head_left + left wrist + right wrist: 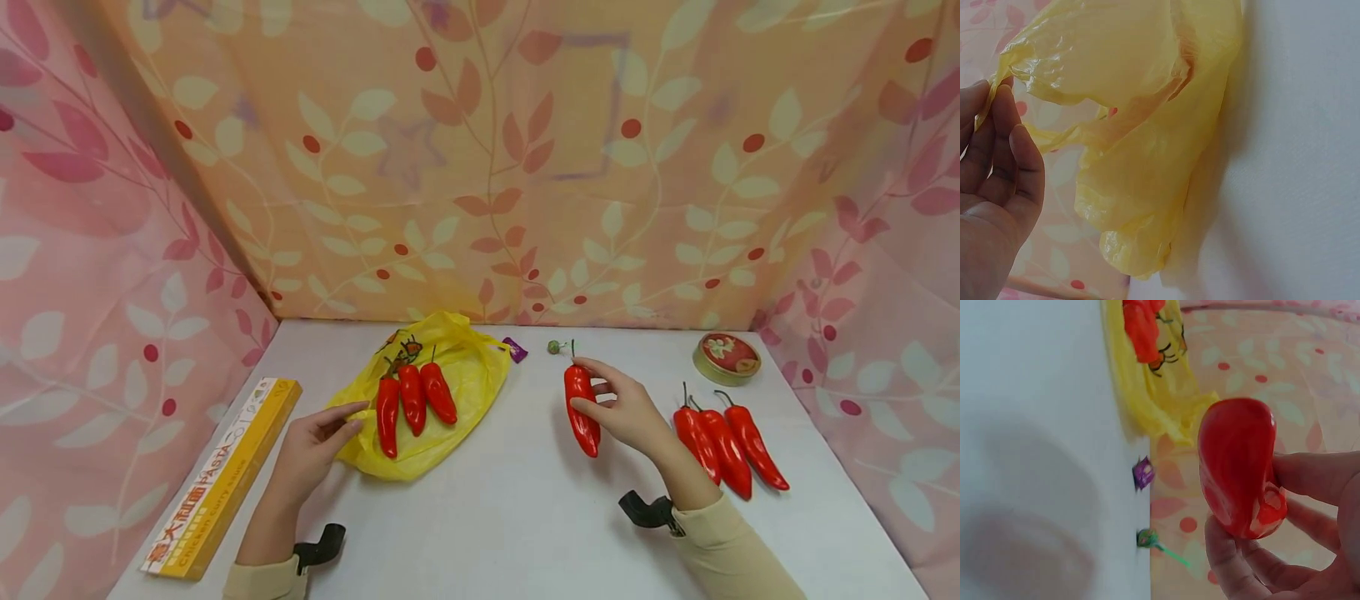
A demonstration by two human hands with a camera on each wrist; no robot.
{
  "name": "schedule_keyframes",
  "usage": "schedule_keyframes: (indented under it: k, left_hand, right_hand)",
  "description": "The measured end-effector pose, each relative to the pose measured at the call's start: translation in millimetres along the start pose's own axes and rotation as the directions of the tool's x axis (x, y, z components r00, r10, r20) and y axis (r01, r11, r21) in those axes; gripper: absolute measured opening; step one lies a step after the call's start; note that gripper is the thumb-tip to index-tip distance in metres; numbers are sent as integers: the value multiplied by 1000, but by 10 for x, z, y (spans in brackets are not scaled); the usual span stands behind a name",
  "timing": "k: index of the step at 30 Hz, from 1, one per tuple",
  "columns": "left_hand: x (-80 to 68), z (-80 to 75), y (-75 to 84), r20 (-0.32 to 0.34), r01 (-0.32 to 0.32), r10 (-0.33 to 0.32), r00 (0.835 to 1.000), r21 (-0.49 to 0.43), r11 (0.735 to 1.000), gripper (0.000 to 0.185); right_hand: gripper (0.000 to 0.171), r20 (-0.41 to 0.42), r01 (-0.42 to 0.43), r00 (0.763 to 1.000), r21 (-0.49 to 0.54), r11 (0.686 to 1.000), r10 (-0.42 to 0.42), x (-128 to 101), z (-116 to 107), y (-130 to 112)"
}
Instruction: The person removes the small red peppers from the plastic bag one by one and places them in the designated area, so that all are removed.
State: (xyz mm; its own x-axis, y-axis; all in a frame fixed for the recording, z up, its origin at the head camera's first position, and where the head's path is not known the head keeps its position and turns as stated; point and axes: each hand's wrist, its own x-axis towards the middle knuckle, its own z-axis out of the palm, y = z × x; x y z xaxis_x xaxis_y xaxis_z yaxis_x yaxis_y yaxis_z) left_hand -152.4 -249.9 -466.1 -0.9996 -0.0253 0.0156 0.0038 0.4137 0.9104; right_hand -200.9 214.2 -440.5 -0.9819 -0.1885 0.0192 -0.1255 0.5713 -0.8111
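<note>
While the right hand point(617, 410) is holding a pepper point(577, 387) up off the desk point(487, 533), right of frame centre, the left hand point(317, 447) is pinching the edge of the yellow bag point(474, 392) left of centre. Right fingers are closing partway round the pepper, thumb on one side, fingertips opposite; left fingers are pressing thin plastic together, almost no gap. Three peppers point(412, 402) are lying within the bag's outline; cannot tell whether they are inside or on top. Three more point(724, 454) are lying side by side at the right, near the right forearm. Step in hand, as judged: carrying one pepper between the right-hand group and the bag, bag edge being held. Next move is probably calling for a steady grip on that slick skin and the bag edge staying pinched. Pasta box point(225, 479) is lying lower left; tin point(726, 358) is sitting right, far edge.
</note>
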Motion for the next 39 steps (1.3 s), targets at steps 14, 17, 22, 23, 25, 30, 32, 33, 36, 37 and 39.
schedule_keyframes:
  k: [14,17,22,23,25,30,32,33,36,37,39]
  left_hand:
    - [-6,11,38,12,12,-11,1000,-43,999,36]
    - [-3,13,33,11,4,-4,1000,-41,999,36]
    - [1,9,29,11,11,-10,1000,-19,1000,36]
    - [2,6,29,11,15,-15,1000,-12,1000,36]
    - [7,0,28,12,23,-23,1000,-1,1000,36]
    - [10,-1,40,15,19,-19,1000,2,1000,36]
    - [6,2,41,13,11,-11,1000,1,1000,36]
    - [6,4,38,12,8,-8,1000,-2,1000,36]
    - [4,12,25,15,8,-8,1000,-1,1000,36]
    - [6,8,20,15,9,-9,1000,-4,1000,36]
    - [8,0,18,19,11,-10,1000,-11,1000,37]
  right_hand:
    - [64,-86,-29,996,-164,986,15,-329,-361,404]
    - [64,-107,-28,994,-239,971,3,-406,-445,496]
    - [63,-134,-56,991,-358,932,8,-499,-547,645]
    - [63,-135,-61,991,-372,926,11,-510,-556,668]
    - [63,-136,-70,991,-388,919,18,-530,-568,700]
    - [65,-135,-102,990,-411,906,50,-563,-582,734]
    - [67,-133,-117,989,-429,896,66,-564,-584,751]
    - [67,-133,-125,988,-439,890,74,-562,-585,763]
    - [68,-132,-143,987,-459,877,92,-559,-591,798]
    - [68,-133,-144,987,-465,874,92,-552,-589,807]
    - [67,-133,-143,987,-481,865,89,-542,-585,823]
